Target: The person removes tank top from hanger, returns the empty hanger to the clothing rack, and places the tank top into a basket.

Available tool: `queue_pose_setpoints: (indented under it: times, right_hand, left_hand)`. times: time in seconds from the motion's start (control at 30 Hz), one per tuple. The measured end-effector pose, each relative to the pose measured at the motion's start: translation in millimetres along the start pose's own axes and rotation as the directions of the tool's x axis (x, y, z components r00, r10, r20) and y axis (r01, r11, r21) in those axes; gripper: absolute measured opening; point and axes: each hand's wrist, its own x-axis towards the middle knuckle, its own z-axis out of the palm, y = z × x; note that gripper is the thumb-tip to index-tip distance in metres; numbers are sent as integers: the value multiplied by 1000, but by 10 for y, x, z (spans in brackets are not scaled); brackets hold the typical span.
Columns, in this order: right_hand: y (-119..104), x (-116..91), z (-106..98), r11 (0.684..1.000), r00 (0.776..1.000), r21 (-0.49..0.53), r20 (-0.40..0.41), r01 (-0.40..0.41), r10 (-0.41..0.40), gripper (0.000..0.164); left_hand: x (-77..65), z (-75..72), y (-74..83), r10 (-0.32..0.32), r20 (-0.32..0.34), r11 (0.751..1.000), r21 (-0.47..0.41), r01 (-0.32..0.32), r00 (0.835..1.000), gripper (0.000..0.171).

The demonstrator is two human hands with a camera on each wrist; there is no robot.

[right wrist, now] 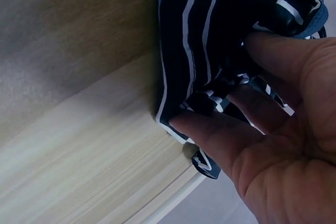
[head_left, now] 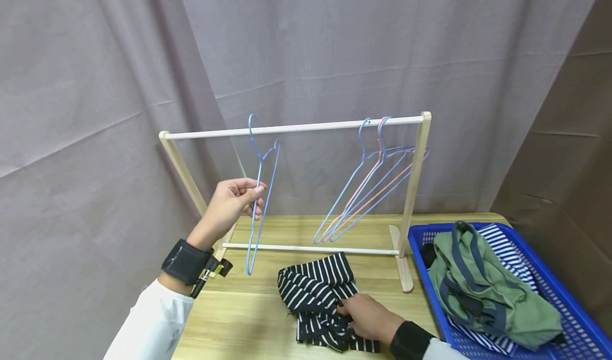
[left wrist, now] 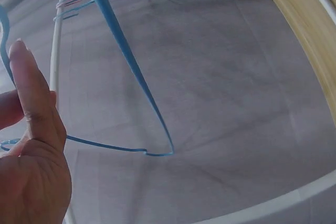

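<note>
In the head view my left hand (head_left: 237, 200) pinches one side of a blue clothes hanger (head_left: 253, 232) between thumb and fingers. The hanger's hook overlaps the top rail of a small wooden rack (head_left: 306, 129), and its body is seen nearly edge-on. In the left wrist view the hanger wire (left wrist: 126, 51) slants past the fingers. A black-and-white striped garment (head_left: 315, 285) lies bunched on the table in front of the rack. My right hand (head_left: 368, 315) grips its near right part. In the right wrist view, thumb and fingers (right wrist: 220, 135) dig into the folds.
Several blue and pink hangers (head_left: 354, 195) hang at the rack's right end. A blue plastic basket (head_left: 425, 291) stands to the right, holding a green garment (head_left: 502, 291) and striped clothes. Grey cloth (head_left: 306, 41) hangs behind the wooden table (head_left: 229, 317).
</note>
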Motion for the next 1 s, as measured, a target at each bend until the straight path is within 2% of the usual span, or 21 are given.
queue_pose_setpoints:
  times: [0.33,0.53,0.7,1.0]
  right_hand:
    - [0,-11,19,997,998,-58,-33,58,-60,36]
    - [1,-9,23,999,999,-36,-16,29,-30,36]
    - [-18,-30,13,997,998,-57,-31,54,-55,34]
    - [-75,-2,-1,999,1000,-32,-29,-9,8,28]
  left_hand:
    - [145,-9,-127,-93,4,995,-44,93,996,31]
    - [164,-4,-220,-113,-7,993,-44,112,994,33]
    - [163,-13,-248,-129,-27,991,-29,128,991,33]
    - [154,-14,-312,-148,-50,989,-13,147,988,34]
